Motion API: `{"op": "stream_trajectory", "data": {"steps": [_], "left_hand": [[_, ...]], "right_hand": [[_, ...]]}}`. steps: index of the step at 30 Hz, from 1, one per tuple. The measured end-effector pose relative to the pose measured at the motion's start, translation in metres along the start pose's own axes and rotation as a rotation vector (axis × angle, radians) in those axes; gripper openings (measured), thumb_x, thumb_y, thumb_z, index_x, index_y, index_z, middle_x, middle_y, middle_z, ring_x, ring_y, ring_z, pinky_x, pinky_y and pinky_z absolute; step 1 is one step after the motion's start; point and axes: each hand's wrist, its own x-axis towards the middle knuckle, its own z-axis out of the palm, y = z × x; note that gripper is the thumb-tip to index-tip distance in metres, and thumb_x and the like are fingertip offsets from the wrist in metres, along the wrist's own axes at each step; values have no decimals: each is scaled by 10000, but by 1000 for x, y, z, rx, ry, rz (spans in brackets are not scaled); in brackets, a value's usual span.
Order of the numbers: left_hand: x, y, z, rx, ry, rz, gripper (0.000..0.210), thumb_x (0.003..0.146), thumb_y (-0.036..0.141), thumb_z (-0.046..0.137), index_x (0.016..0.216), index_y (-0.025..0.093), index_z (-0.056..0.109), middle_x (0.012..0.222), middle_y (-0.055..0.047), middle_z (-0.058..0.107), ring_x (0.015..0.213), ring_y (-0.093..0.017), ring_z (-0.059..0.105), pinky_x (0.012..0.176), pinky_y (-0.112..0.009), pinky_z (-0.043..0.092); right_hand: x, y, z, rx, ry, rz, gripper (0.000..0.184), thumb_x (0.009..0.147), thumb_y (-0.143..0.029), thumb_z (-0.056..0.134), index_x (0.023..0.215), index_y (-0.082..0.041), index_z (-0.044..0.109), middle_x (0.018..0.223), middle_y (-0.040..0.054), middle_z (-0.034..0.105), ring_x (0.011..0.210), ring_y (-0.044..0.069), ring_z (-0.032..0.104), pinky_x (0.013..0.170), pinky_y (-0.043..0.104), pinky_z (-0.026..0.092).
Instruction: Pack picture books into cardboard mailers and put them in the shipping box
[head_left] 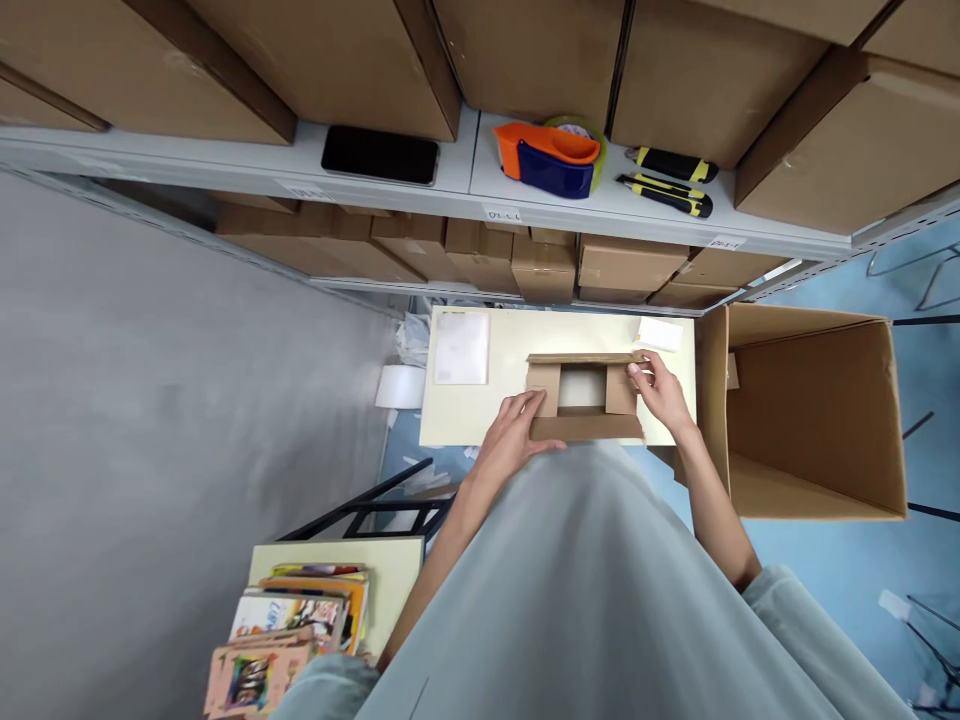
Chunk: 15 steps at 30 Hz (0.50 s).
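Note:
A small brown cardboard box [581,428] sits at the front edge of a cream table [480,415]. Its long flaps stick out at the front and back. The short side flaps are folded in, with a pale gap between them. My left hand [515,428] grips the box's left end, thumb along the front flap and fingers on the side flap. At the back right corner, my right hand [661,393] pinches the rear flap near the right side flap. A small white box [659,334] lies just behind my right hand. The underside of the small cardboard box is hidden.
A large open carton [817,410] stands right of the table. A pale flat packet [461,348] lies at the table's left. The shelf above holds a phone [380,155], an orange-and-blue tape dispenser [551,160] and utility knives [671,180]. Magazines [289,620] are stacked lower left.

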Motion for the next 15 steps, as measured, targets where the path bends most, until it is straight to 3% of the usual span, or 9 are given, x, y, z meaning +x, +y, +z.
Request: {"op": "stream_trajectory", "data": {"steps": [2, 7, 11, 15], "left_hand": [[1, -6, -2, -61, 8, -14, 991, 815, 578, 950, 1645, 313, 478, 1523, -126, 643, 1402, -354, 611, 1165, -504, 562], [14, -18, -5, -151, 217, -151, 706, 1047, 483, 711, 1661, 287, 423, 1444, -135, 632, 1020, -216, 753, 905, -395, 662], [32, -24, -1, -97, 184, -133, 444, 1092, 399, 606, 1516, 270, 642, 1581, -153, 576, 1097, -226, 763, 1006, -409, 653], [43, -24, 4, -163, 153, -139, 444, 1108, 362, 542, 1527, 255, 640, 1569, -144, 640, 1227, -252, 740, 1033, -396, 648]], "right_hand": [[-8, 3, -1, -9, -25, -27, 595, 1041, -772, 510, 1286, -261, 690, 1196, 113, 780, 1026, 290, 784, 880, 451, 663], [-24, 15, -2, -123, 41, -76, 632, 1055, -772, 496, 1192, -240, 808, 1244, 143, 693, 1188, 307, 698, 907, 457, 665], [-28, 26, 5, -94, 72, -113, 560, 1027, -741, 579, 1148, -246, 811, 1252, 120, 716, 1153, 286, 726, 955, 477, 663], [-27, 30, 16, -84, 167, -24, 532, 1005, -725, 590, 1093, -230, 762, 1208, 118, 758, 947, 253, 773, 871, 459, 666]]}}
